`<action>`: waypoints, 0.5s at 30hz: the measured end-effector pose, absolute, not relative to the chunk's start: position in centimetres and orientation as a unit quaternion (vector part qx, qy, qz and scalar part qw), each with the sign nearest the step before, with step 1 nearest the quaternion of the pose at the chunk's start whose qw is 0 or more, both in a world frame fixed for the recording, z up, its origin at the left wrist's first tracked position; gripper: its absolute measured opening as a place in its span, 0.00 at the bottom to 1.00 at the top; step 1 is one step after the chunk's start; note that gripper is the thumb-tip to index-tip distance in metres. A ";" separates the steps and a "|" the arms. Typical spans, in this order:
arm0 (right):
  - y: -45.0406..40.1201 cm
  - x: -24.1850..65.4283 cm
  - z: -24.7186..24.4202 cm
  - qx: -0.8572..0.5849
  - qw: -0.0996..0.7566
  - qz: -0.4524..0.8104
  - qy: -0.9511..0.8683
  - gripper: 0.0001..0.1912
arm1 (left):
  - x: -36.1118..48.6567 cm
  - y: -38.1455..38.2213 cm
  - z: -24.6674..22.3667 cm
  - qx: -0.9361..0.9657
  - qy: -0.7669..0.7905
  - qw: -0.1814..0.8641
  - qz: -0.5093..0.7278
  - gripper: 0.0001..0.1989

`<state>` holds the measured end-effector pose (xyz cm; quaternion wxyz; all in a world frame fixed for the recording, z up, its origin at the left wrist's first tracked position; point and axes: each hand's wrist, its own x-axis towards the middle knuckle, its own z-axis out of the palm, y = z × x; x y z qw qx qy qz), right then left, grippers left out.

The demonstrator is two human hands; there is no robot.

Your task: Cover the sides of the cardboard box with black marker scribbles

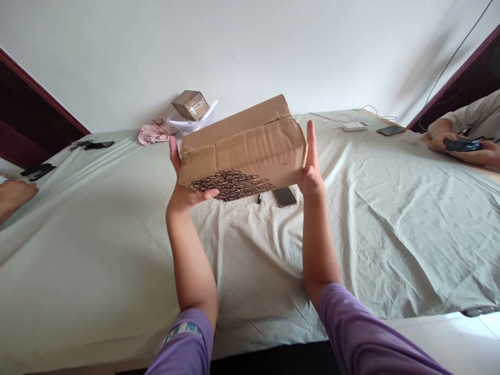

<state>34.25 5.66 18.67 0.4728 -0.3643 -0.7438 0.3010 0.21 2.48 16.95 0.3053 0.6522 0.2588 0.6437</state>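
Between my two hands a brown cardboard box (250, 151) is held up above the cloth-covered table, tilted with its right end higher. Dark scribbled loops cover the lower left of its near side. My left hand (183, 192) grips the left end, thumb along the near side's lower edge. Against the right end presses my right hand (311, 172), its fingers pointing up. Under the box, partly hidden by it, lie a phone (285, 197) and a small black marker-like object (260, 198).
A smaller cardboard box (191, 105) sits on a clear plastic container (187, 126) by the wall, beside a pink cloth (154, 130). At right, a person's hands hold a dark device (463, 144) near another phone (391, 130) and a white box (354, 126). Another person's hand (17, 198) rests at left.
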 end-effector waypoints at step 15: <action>3.3 35.0 20.6 -0.253 0.589 0.240 -0.729 0.92 | 0.0 5.0 14.4 0.689 0.378 0.362 0.501 0.74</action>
